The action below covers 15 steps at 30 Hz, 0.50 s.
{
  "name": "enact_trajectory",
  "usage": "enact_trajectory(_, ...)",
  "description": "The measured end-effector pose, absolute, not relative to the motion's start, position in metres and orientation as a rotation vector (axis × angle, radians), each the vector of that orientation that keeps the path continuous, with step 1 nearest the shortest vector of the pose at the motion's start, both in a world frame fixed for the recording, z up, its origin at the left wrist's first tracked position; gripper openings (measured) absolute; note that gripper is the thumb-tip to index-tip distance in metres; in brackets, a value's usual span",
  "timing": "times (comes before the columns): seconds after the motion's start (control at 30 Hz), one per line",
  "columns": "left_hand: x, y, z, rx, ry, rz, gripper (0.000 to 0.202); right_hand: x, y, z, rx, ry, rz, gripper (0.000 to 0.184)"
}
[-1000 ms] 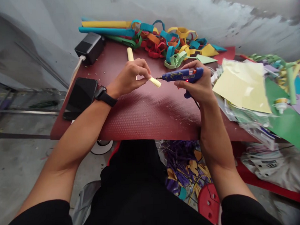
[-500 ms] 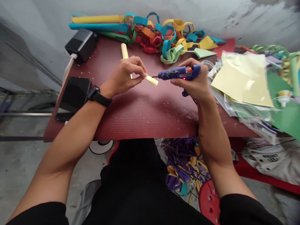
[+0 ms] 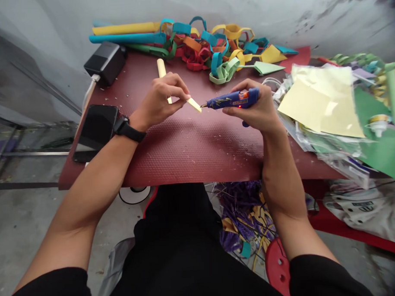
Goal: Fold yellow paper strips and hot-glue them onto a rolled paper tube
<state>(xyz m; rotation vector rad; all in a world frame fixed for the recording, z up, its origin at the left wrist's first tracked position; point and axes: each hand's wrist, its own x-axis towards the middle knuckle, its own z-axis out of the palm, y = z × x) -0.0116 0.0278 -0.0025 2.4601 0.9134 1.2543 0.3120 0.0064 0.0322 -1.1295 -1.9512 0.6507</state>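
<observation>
My left hand pinches a pale yellow paper strip above the dark red table; the strip's far end sticks out behind my fingers toward the wall. My right hand is wrapped round a blue glue gun with a red light lit on its side. The gun's nozzle points left and touches the near tip of the strip. A black watch sits on my left wrist.
A chain of coloured paper loops and rolled paper tubes lie along the wall. A black adapter and a phone sit at the table's left. Paper sheets in plastic pile at the right. Scraps litter the floor.
The strip's near end has turned edge-on and the glue gun nozzle has closed onto its tip. Both hands stay at about the same spot over the table.
</observation>
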Motion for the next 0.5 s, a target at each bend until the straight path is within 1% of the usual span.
enact_trajectory(0.13, -0.0129, 0.0287, -0.0024, 2.462, 0.916, 1.292, 0.026, 0.3198, 0.0117, 0.0295, -1.150, -1.883, 0.657, 0.039)
enact_trajectory(0.27, -0.0144, 0.0303, -0.0031, 2.492, 0.920, 1.338, 0.025, 0.3211, 0.0154, 0.0264, -1.197, -1.800, 0.677, 0.048)
enact_trajectory(0.33, -0.0146, 0.0303, -0.0034, 2.491, 0.918, 1.359, 0.024, 0.3199, 0.0146, 0.0255, -1.221, -1.774, 0.715, 0.058)
enact_trajectory(0.43, -0.0141, 0.0295, -0.0033, 2.472, 0.911, 1.381, 0.021, 0.3185, 0.0121, 0.0247, -1.278, -1.718, 0.731, 0.079)
enact_trajectory(0.5, -0.0134, 0.0290, -0.0029, 2.457, 0.904, 1.381, 0.018, 0.3183, 0.0114, 0.0236, -1.292, -1.687, 0.710, 0.088)
